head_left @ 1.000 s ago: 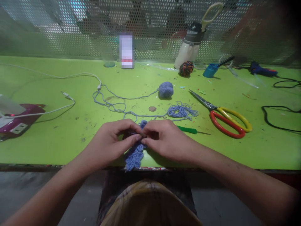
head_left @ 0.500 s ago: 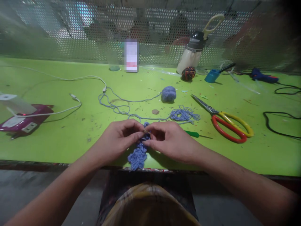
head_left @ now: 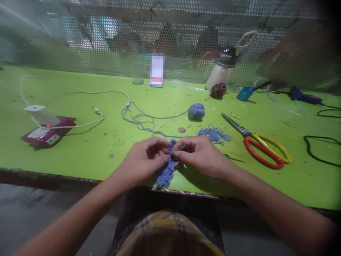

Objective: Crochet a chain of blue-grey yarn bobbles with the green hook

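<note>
- 2 bare hands meet over the blue crocheted piece (head_left: 165, 175), which is at the near edge of the green counter (head_left: 87, 156), straight ahead of the person.
- Compared with 0.5 s ago, the counter and its things show farther right and lower in view.
- The fingertips, together then, now stand a little apart, with a strip of the piece showing between them.
- Less of the green-handled tool (head_left: 227, 155), at 3 o'clock from the piece, shows past the right hand (head_left: 202, 156) than before.
- The piece's long axis runs from just past 12 o'clock to just past 6 o'clock; its broad, ruffled end points toward the person, its narrow end away.
- The left hand (head_left: 145, 156) has its grip closed on the piece's left side; the right hand's grip is narrow, pinching the right edge.
- From the piece, the yarn ball (head_left: 196, 112) sits at 1 o'clock, the loose yarn (head_left: 213, 134) at 2 o'clock.
</note>
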### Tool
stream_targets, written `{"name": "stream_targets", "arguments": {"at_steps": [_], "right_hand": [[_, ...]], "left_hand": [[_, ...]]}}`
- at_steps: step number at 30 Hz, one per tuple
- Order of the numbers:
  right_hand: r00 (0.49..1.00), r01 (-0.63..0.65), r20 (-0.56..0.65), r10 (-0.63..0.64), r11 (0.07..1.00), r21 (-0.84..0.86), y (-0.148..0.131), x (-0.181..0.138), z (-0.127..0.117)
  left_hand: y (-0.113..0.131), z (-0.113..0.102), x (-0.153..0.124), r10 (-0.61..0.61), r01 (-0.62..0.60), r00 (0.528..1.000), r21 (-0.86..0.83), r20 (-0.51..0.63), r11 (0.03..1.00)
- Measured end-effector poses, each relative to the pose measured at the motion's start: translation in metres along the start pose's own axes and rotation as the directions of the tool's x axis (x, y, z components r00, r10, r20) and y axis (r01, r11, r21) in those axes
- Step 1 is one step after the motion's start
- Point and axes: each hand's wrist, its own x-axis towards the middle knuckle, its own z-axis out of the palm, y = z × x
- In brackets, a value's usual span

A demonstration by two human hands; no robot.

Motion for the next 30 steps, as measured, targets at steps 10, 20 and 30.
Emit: {"name": "stream_targets", "arguments": {"at_steps": [10, 20, 30], "right_hand": [[0.946, 0.267, -0.027, -0.324, 0.822, -0.503, -0.01, -0.006, 0.0], [0.887, 0.42, -0.059, -0.459, 0.851, -0.315, -0.033, -0.016, -0.014], [0.92, 0.326, -0.04, -0.391, 0.817, -0.476, -0.004, -0.036, -0.015]], "left_hand": [[-0.001, 0.011, 0.007, 0.166, -0.145, 0.986, 0.443, -0.009, 0.885], [-0.002, 0.013, 0.005, 0.107, -0.088, 0.993, 0.275, -0.055, 0.957], [-0.006, 0.011, -0.003, 0.108, -0.079, 0.992, 0.329, -0.068, 0.941]]}}
